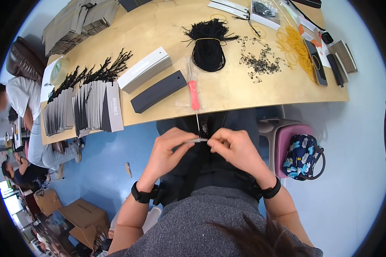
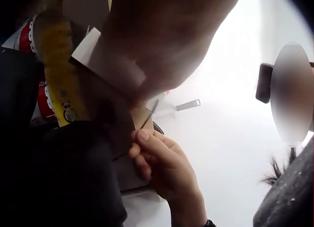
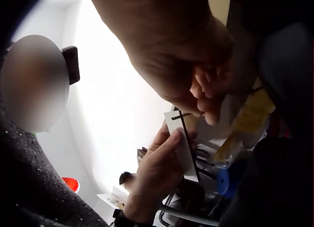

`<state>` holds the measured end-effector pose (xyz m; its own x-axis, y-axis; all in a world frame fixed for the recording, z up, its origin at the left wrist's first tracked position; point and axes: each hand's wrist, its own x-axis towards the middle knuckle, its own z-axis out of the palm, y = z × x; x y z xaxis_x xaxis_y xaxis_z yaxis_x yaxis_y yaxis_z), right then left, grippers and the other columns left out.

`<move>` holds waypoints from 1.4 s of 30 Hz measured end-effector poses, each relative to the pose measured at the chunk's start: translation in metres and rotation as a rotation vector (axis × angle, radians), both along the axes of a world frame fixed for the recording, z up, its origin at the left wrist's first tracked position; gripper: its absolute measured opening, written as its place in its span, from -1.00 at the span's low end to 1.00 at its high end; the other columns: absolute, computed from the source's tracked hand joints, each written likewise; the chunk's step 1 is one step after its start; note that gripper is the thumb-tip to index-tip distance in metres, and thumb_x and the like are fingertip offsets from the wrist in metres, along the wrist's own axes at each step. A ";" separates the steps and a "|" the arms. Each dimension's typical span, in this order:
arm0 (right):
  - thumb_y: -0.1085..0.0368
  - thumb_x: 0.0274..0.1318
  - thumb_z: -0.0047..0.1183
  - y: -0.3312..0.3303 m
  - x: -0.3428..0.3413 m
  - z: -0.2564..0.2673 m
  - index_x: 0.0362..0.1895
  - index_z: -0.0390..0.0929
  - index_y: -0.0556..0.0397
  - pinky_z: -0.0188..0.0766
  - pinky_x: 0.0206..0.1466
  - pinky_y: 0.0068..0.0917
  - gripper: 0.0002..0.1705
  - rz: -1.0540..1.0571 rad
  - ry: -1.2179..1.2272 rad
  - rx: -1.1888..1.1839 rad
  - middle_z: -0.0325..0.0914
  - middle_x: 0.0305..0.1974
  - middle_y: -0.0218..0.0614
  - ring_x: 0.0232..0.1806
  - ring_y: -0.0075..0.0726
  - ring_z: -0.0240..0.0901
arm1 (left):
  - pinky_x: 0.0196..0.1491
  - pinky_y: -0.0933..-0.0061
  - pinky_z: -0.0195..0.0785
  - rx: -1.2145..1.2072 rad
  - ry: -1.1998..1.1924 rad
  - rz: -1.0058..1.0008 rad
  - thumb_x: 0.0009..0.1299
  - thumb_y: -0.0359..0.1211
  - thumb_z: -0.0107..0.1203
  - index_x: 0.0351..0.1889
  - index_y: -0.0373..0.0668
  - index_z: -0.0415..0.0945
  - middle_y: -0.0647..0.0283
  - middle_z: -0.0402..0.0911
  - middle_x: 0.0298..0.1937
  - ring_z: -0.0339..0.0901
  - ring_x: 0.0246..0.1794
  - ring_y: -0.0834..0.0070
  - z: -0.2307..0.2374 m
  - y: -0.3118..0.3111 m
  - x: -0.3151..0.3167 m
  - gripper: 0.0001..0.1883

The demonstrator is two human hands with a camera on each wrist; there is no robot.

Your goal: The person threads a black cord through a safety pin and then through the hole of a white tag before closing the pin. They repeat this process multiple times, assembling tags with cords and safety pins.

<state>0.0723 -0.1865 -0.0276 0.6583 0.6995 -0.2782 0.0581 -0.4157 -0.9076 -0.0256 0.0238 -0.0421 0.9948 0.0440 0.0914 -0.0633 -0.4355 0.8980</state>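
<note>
In front of the lap, my left hand (image 1: 169, 147) grips a narrow hang tag (image 1: 197, 140), seen almost edge-on from the head. The right wrist view shows the tag's pale face (image 3: 182, 143) under the left thumb, with a black cord (image 3: 185, 115) through the hole near its end. My right hand (image 1: 236, 150) is at that end, thumb and fingertips pinching the cord. Just beyond both hands, the thin metal shaft of a red-handled tool (image 1: 194, 95) points past the table edge toward them. Its handle lies on the table at clear film.
The table (image 1: 158, 34) holds stacks of corded tags (image 1: 90, 107), a white tag stack (image 1: 144, 68), a black one (image 1: 158, 92), a bundle of black cords (image 1: 208, 53), scattered small pins (image 1: 261, 62), yellow cords (image 1: 298, 49) and a phone (image 1: 316, 64). A patterned bag (image 1: 302, 156) sits right.
</note>
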 end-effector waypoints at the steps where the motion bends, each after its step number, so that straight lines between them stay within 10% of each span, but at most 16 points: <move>1: 0.29 0.24 0.19 0.001 -0.001 0.006 -0.20 0.57 0.21 0.46 -0.46 -0.42 -0.79 -0.002 0.001 0.000 0.68 -0.44 -0.15 -0.55 -0.33 0.60 | -0.13 0.35 0.48 0.000 0.001 -0.002 0.28 -0.57 0.27 -0.10 -0.24 0.68 0.12 0.72 -0.24 0.64 -0.24 0.25 0.001 0.000 -0.004 -0.77; 4: 0.28 0.32 0.16 0.003 -0.003 0.022 -0.09 0.59 0.17 0.33 -0.58 -0.66 -0.78 0.171 0.257 0.008 0.69 -0.34 -0.37 -0.62 -0.72 0.40 | -0.19 0.38 0.47 -0.154 0.045 -0.023 0.24 -0.64 0.23 -0.10 -0.28 0.67 0.14 0.70 -0.22 0.62 -0.28 0.33 0.013 -0.003 -0.011 -0.74; 8: 0.29 0.34 0.15 -0.001 0.009 0.040 0.13 0.52 0.18 0.36 -0.53 -0.71 -0.65 0.054 0.218 0.125 0.61 -0.12 -0.33 -0.57 -0.75 0.41 | -0.17 0.48 0.42 -0.261 0.061 0.074 0.20 -0.67 0.24 -0.15 -0.27 0.69 0.19 0.69 -0.26 0.60 -0.26 0.44 0.022 -0.002 -0.013 -0.74; 18: 0.15 0.39 0.12 0.011 0.024 0.021 -0.24 0.61 0.18 0.09 -0.55 -0.66 -0.69 0.120 0.264 0.289 0.41 -0.56 -0.54 -0.59 -0.73 0.22 | -0.18 0.51 0.41 -0.199 0.115 -0.064 0.26 -0.64 0.20 -0.10 -0.30 0.64 0.22 0.64 -0.24 0.59 -0.25 0.49 0.034 -0.002 -0.011 -0.76; 20: 0.08 0.42 0.08 0.007 0.029 0.034 -0.34 0.59 0.17 0.02 -0.57 -0.66 -0.60 0.122 0.759 0.342 0.30 -0.67 -0.58 -0.65 -0.75 0.12 | -0.17 0.51 0.41 -0.202 0.118 -0.073 0.28 -0.63 0.20 -0.09 -0.32 0.62 0.25 0.62 -0.24 0.58 -0.24 0.51 0.029 0.000 -0.014 -0.76; 23: 0.02 0.44 0.04 0.001 0.026 0.041 -0.43 0.59 0.15 -0.03 -0.59 -0.68 -0.52 0.200 0.885 0.210 0.24 -0.71 -0.62 -0.69 -0.78 0.05 | -0.11 0.50 0.43 -0.478 0.263 -0.023 0.33 -0.62 0.18 -0.08 -0.33 0.56 0.26 0.54 -0.14 0.56 -0.17 0.51 0.027 0.004 -0.017 -0.79; 25: 0.01 0.41 0.05 -0.001 0.026 0.035 -0.42 0.62 0.18 0.12 -0.57 -0.60 -0.51 0.239 0.753 0.060 0.28 -0.74 -0.55 -0.71 -0.63 0.14 | -0.08 0.49 0.48 -0.707 0.257 0.005 0.38 -0.62 0.12 -0.05 -0.34 0.53 0.27 0.48 -0.08 0.54 -0.13 0.52 0.034 0.008 -0.012 -0.81; 27: 0.05 0.31 0.16 -0.002 0.020 0.018 -0.31 0.68 0.17 0.28 -0.49 -0.46 -0.61 0.249 -0.018 0.060 0.35 -0.70 -0.43 -0.66 -0.42 0.27 | -0.09 0.49 0.52 -0.695 0.261 0.002 0.38 -0.63 0.12 -0.05 -0.33 0.54 0.25 0.47 -0.05 0.53 -0.11 0.53 0.035 0.010 -0.010 -0.80; 30: 0.21 0.18 0.31 0.001 0.014 0.022 -0.18 0.72 0.08 0.19 -0.49 -0.54 -0.77 0.231 -0.201 0.069 0.37 -0.58 -0.48 -0.53 -0.61 0.31 | -0.11 0.50 0.53 -0.718 0.321 0.012 0.36 -0.63 0.13 -0.04 -0.33 0.54 0.26 0.45 -0.03 0.51 -0.09 0.55 0.038 0.007 -0.006 -0.78; 33: 0.15 0.05 0.39 0.009 0.010 0.029 -0.18 0.72 0.11 0.31 -0.42 -0.40 -0.66 0.171 -0.050 0.118 0.43 -0.56 -0.33 -0.53 -0.40 0.36 | -0.09 0.50 0.51 -0.682 0.289 0.025 0.34 -0.65 0.13 -0.04 -0.32 0.55 0.27 0.44 -0.02 0.49 -0.07 0.55 0.037 0.005 -0.004 -0.76; 42: 0.34 0.13 0.29 0.017 -0.007 0.026 -0.34 0.60 0.17 0.19 -0.46 -0.56 -0.84 0.019 0.058 0.209 0.32 -0.55 -0.46 -0.54 -0.63 0.24 | 0.02 0.53 0.50 -0.690 0.233 0.082 0.41 -0.61 0.15 0.08 -0.32 0.55 0.29 0.50 -0.03 0.52 -0.02 0.58 0.035 0.004 -0.008 -0.71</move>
